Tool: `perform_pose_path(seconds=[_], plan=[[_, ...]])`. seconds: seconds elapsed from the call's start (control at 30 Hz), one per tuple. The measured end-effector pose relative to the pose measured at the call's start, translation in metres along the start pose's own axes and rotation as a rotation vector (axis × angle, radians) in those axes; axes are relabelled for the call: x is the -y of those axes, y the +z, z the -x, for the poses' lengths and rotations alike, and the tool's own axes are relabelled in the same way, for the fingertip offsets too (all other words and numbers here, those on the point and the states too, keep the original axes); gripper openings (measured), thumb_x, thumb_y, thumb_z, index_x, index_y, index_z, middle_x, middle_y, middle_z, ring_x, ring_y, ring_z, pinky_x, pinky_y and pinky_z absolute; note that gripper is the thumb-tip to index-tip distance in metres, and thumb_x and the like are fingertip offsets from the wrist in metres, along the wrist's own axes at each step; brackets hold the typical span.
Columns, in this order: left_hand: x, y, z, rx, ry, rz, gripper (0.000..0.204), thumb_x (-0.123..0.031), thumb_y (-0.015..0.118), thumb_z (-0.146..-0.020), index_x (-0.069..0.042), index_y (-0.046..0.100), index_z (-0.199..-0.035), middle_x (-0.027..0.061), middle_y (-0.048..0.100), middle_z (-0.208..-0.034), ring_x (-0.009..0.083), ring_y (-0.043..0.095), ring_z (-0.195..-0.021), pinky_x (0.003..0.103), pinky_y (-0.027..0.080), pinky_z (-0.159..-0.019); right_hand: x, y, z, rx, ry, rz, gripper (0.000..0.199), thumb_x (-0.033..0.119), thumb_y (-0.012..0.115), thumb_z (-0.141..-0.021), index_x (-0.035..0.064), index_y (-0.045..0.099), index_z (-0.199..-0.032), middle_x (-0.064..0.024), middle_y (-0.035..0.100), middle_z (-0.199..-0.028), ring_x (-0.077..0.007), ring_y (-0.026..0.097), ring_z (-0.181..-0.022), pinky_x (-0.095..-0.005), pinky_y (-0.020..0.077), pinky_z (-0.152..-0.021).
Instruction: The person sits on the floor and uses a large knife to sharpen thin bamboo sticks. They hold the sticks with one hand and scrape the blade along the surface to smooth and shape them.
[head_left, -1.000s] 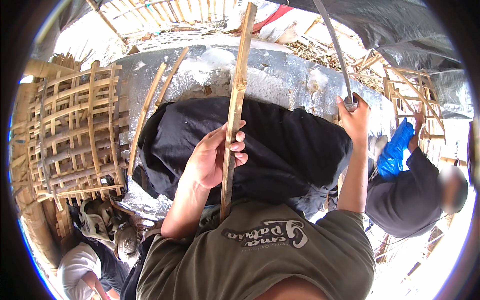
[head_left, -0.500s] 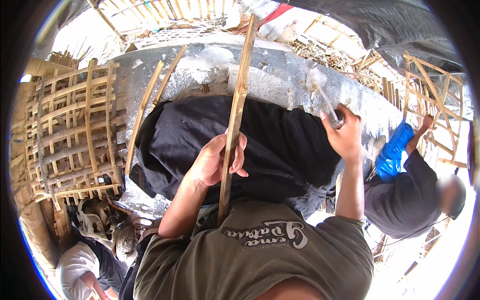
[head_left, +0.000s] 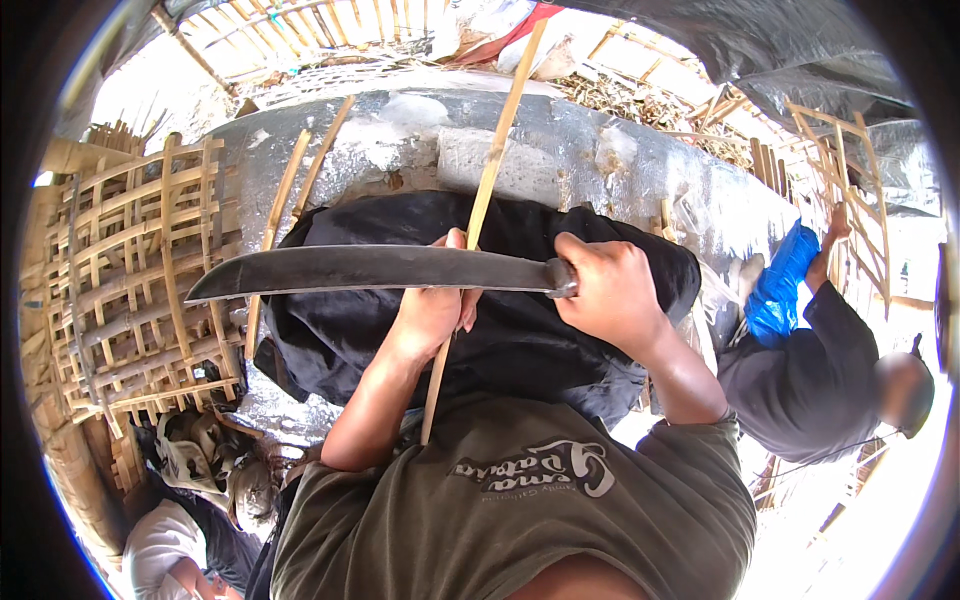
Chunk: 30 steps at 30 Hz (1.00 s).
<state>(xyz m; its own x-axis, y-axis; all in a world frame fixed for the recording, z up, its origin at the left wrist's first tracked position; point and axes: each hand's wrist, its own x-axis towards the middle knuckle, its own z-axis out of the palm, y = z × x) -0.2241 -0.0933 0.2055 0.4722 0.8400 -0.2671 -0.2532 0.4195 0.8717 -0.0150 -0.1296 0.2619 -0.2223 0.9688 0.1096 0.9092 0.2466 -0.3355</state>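
Bamboo, a long pale slat point(head_left: 487, 170), stood nearly upright over a black cloth point(head_left: 520, 330) spread on the grey bench point(head_left: 570, 140). The left hand point(head_left: 432, 310) was wrapped round its middle, fingers closed on it. The right hand point(head_left: 605, 290) clenched the handle of a long dark blade point(head_left: 370, 270), held level with its flat crossing the slat just above the left thumb. That closeness looked like the risk: if the blade skidded down the smooth bamboo, it could catch the left fingers. A loose grip might also let the slat twist and throw the cut off line. The slat looked thin, straight and dry, its lower end near the person's chest. Two more slats point(head_left: 285, 210) leaned at the left, beside a lattice frame point(head_left: 130, 280).
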Motion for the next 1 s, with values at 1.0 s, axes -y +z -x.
perform_pose_path(seconds=[1.0], plan=[[-0.015, 0.018, -0.006, 0.040, -0.130, 0.056, 0.040, -0.039, 0.033, -0.110, -0.010, 0.042, -0.083, -0.0056, 0.032, -0.053, 0.0038, 0.029, -0.038, 0.023, 0.024, -0.035, -0.025, 0.017, -0.044, -0.082, 0.157, 0.131, 0.018, 0.012, 0.067, -0.065, 0.0108, 0.064, -0.083, -0.0168, 0.063, -0.063, -0.0391, 0.066, -0.065, -0.0474, 0.0565, -0.063]])
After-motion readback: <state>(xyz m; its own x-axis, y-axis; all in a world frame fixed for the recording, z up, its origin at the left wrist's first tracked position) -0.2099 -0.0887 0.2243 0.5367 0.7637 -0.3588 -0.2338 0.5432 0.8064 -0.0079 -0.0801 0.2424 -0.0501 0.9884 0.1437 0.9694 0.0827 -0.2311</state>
